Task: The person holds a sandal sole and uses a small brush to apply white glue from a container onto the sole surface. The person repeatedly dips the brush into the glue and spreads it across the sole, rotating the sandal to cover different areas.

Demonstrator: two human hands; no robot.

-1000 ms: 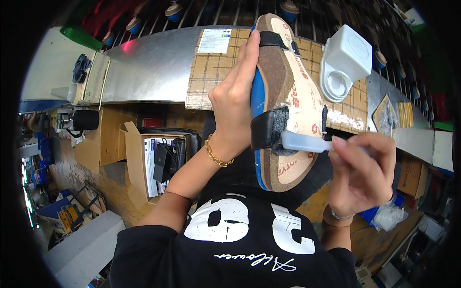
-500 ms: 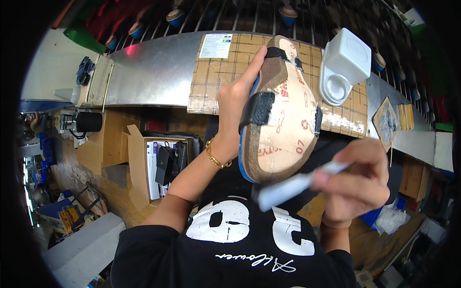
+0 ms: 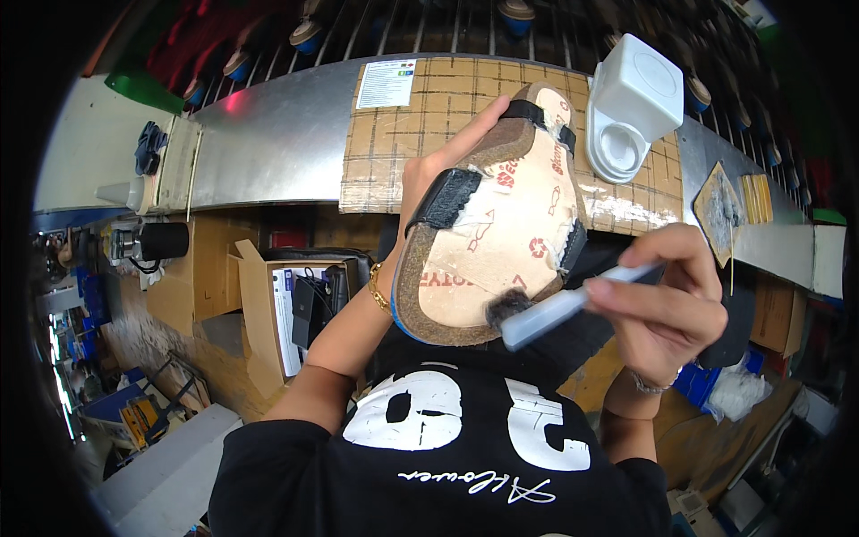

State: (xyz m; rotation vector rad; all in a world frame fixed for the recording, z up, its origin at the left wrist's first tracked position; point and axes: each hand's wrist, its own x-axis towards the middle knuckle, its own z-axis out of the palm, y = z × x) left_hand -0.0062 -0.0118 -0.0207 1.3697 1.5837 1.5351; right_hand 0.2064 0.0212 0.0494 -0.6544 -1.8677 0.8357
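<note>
My left hand [image 3: 431,174] grips a sandal on a blue last [image 3: 523,233] along its left side, underside up. Its underside has a beige insole board with red print, a brown border and black strap ends folded over the edges. Between the thumb and fingers of my right hand [image 3: 667,304] is a brush with a flat whitish handle [image 3: 562,309]. The dark bristles [image 3: 508,307] touch the rim of the underside, at the wide end nearest me.
A white container with a round cup [image 3: 637,98] stands on a cardboard sheet [image 3: 456,89] on the metal bench [image 3: 259,148]. At right lie a stained square board [image 3: 718,210] and yellow strips [image 3: 756,199]. Blue lasts [image 3: 516,16] line a rack behind. An open carton [image 3: 259,309] sits lower left.
The sandal has tilted and its wide end has swung left, showing more of the underside. The brush has moved up and its bristles now touch the underside's rim.
</note>
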